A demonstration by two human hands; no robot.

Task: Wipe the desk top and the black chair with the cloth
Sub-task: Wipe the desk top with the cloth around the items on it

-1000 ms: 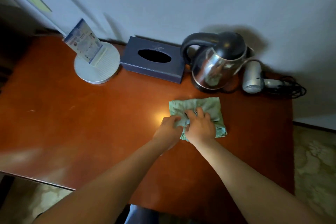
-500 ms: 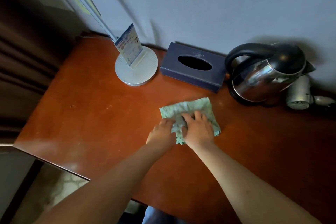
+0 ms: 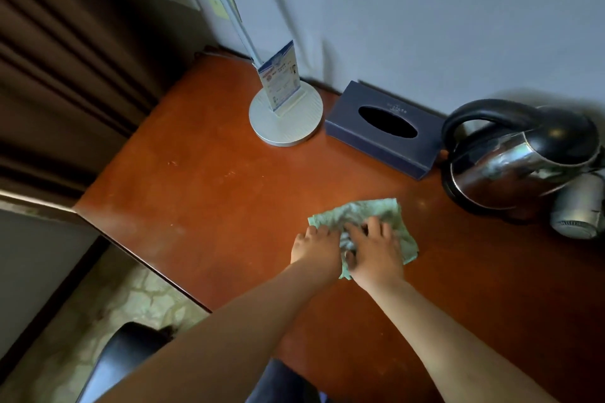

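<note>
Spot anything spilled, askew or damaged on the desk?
No spill. The desk shows faint scuffs in its finish toward the left. The hair dryer lies wedged against the kettle. Both hands rest on the cloth.

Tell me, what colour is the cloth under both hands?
Pale green cloth, seen in the head view, on the reddish-brown wooden desk top.
</note>
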